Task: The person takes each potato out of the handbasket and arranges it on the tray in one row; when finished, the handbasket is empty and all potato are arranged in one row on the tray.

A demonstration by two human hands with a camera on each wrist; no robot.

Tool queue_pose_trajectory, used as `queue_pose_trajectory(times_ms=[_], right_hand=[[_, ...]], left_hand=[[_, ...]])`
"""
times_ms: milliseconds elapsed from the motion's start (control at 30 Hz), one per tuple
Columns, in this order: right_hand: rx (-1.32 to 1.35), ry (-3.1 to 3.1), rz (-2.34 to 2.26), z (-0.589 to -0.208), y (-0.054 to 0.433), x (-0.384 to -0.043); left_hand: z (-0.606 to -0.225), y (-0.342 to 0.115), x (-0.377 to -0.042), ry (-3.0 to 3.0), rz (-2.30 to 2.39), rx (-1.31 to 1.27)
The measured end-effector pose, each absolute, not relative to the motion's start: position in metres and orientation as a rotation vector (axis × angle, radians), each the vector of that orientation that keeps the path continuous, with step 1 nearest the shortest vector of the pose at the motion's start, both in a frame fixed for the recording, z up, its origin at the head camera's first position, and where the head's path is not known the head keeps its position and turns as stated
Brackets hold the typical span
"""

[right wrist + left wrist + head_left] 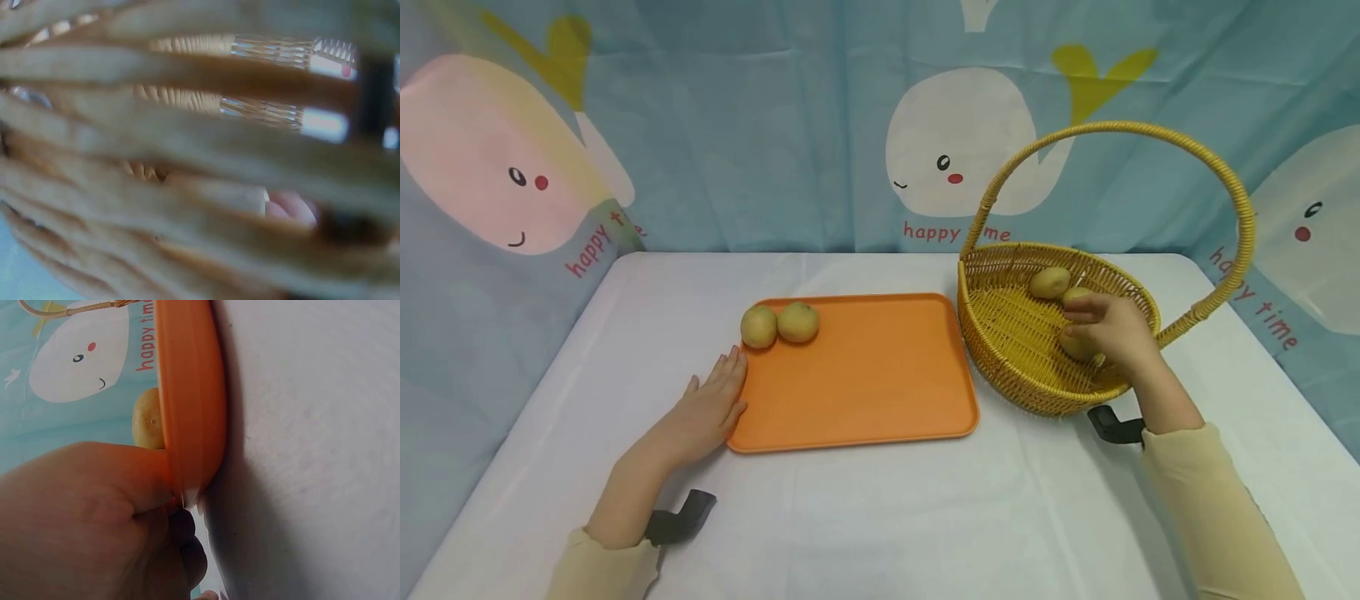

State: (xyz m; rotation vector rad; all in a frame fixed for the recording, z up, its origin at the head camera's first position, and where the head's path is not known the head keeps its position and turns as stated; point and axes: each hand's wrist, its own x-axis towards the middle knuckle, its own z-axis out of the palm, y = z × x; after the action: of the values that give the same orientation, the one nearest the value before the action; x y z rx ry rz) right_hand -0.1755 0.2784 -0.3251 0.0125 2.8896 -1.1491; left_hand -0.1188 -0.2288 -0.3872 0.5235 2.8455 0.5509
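My left hand (703, 417) lies at the left edge of the orange tray (865, 375), fingers stretched out along it. In the left wrist view the tray's rim (190, 394) meets the hand (94, 500). Two potatoes (758, 327) sit side by side in the tray's far left corner. My right hand (1116, 329) reaches into the yellow wicker basket (1007, 367), over a potato (1077, 346) partly hidden beneath it. I cannot tell whether the fingers grip it. Another potato (1049, 282) lies farther back, and one more (1076, 295) shows just beyond the fingers.
The basket's tall arched handle (1243, 208) rises over the right side, near my right forearm. Tray and basket stand close together on a white table (880, 517). A blue curtain (737, 150) with whale prints hangs behind. Blurred wicker strands (156, 137) fill the right wrist view.
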Motion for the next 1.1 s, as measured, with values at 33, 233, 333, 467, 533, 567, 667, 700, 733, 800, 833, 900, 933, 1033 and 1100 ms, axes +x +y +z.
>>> queue_pose_trajectory(times_ms=[33,233,333,467,533,567,667,700,733,800,833,900,933,1033,1100], right_hand=[[0.021,2.886,-1.174,-0.3252,0.2784,-0.1756],[0.079,2.927,-1.05,-0.3247,0.278,-0.1801],[0.062,2.92,-0.952,-0.3252,0.2771,-0.1823],[-0.008,2.845,-0.965,-0.328,0.2757,-0.1814],[-0.046,2.791,-0.997,-0.3295,0.276,-0.181],[-0.061,2.764,-1.013,-0.33,0.2762,-0.1807],[-0.109,2.733,-0.992,-0.3307,0.2764,-0.1809],[-0.12,2.733,-0.977,-0.3308,0.2763,-0.1809],[-0.133,2.735,-0.96,-0.3311,0.2758,-0.1811],[-0.164,2.741,-0.928,-0.331,0.2753,-0.1812],[-0.174,2.74,-0.921,-0.331,0.2753,-0.1813],[-0.181,2.733,-0.929,-0.3311,0.2748,-0.1815],[-0.187,2.728,-0.938,-0.3312,0.275,-0.1816],[-0.209,2.711,-0.957,-0.3321,0.2755,-0.1818],[-0.241,2.699,-0.966,-0.3326,0.2757,-0.1815]], left_hand=[[-0.387,-0.2286,-0.1188,2.848,0.549,0.524],[-0.3863,-0.2281,-0.1187,2.862,0.539,0.532],[-0.3863,-0.229,-0.1186,2.871,0.527,0.534],[-0.3869,-0.2293,-0.1186,2.866,0.532,0.532],[-0.3874,-0.2291,-0.1186,2.86,0.54,0.533],[-0.3875,-0.229,-0.1185,2.857,0.545,0.533],[-0.3871,-0.2283,-0.1184,2.858,0.544,0.533],[-0.3867,-0.2281,-0.1183,2.859,0.545,0.531],[-0.3866,-0.2279,-0.1181,2.857,0.547,0.529],[-0.3862,-0.2276,-0.1177,2.858,0.547,0.525],[-0.3863,-0.2275,-0.1176,2.858,0.547,0.523],[-0.3861,-0.2273,-0.1173,2.858,0.548,0.519],[-0.3862,-0.2272,-0.1174,2.857,0.548,0.518],[-0.3868,-0.2273,-0.1176,2.858,0.545,0.516],[-0.3874,-0.2277,-0.118,2.859,0.542,0.52]])
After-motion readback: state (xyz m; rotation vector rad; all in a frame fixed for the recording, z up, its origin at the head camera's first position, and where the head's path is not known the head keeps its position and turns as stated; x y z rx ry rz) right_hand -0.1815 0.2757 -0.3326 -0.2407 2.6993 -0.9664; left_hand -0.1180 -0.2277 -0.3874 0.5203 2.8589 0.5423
